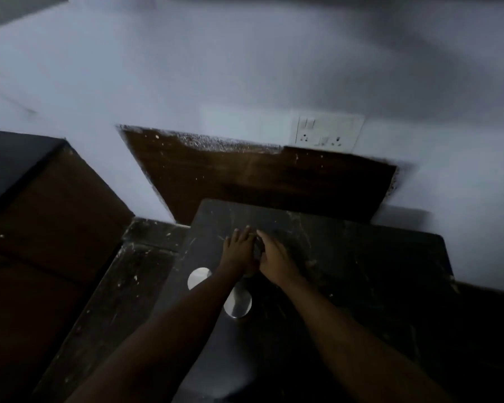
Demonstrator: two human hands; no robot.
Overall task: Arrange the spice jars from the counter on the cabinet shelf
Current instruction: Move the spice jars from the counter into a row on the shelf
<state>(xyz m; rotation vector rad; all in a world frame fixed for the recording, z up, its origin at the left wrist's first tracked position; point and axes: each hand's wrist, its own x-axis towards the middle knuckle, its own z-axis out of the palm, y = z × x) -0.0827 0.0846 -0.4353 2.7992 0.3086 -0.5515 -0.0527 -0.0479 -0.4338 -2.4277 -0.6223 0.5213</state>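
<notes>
Hands: left hand, right hand cupping blurred dark jar; grip unclear.

Dim light here, and a dark, marbled stone tabletop with pale veins fills the lower frame, butting against the wall. Two round, shiny metal lids sit on it near the left edge, just beside each other, the nearer one partly hidden. White specks dot the surface.
</notes>
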